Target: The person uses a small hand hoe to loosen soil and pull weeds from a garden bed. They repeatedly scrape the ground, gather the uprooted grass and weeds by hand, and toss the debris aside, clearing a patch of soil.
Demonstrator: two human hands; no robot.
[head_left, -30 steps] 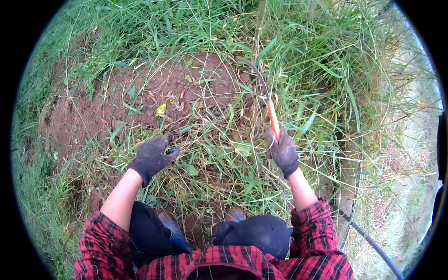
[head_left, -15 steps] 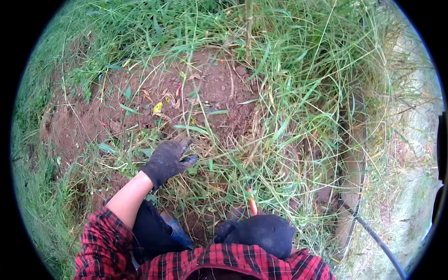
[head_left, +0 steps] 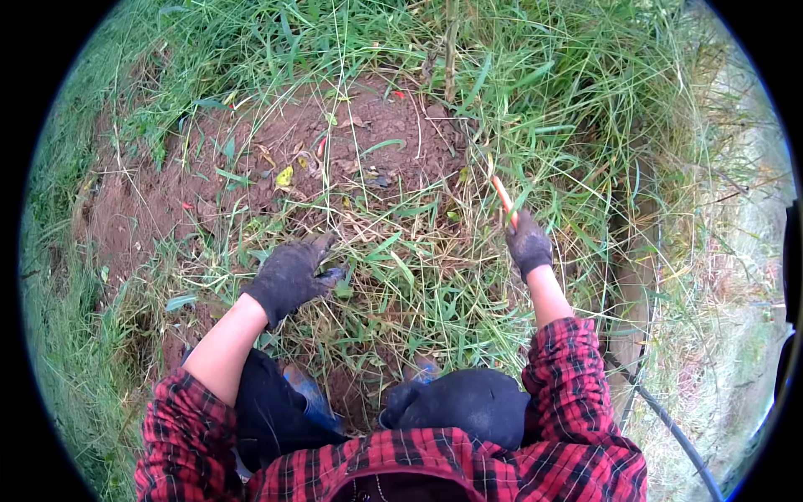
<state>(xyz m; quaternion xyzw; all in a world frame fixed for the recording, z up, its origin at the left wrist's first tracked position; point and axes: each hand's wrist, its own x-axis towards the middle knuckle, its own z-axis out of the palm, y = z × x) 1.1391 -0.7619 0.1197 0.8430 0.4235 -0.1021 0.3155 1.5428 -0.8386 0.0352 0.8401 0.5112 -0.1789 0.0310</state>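
Observation:
My left hand (head_left: 290, 279), in a dark glove, rests low over cut and flattened grass (head_left: 368, 294) in front of my legs. Its thumb and fingers are apart, with nothing visible between them. Farther right, my gloved right hand (head_left: 529, 243) is closed round an orange-handled tool (head_left: 503, 197). The tool points up and slightly left into standing grass (head_left: 544, 167), which hides most of its far end, so its shape cannot be made out. Between and beyond my hands lies bare reddish-brown soil (head_left: 251, 197).
A thin upright stem (head_left: 450, 58) stands at the far side. Yellow leaves (head_left: 284, 177) and small red bits (head_left: 321, 147) lie on the soil. On the right a dark hose (head_left: 673, 431) runs beside a ditch-like strip. My knees and blue shoes (head_left: 314, 406) are close below.
My right arm has come into view from below, reaching forward and right with the orange-handled tool, which was near my right knee. My left hand has barely shifted.

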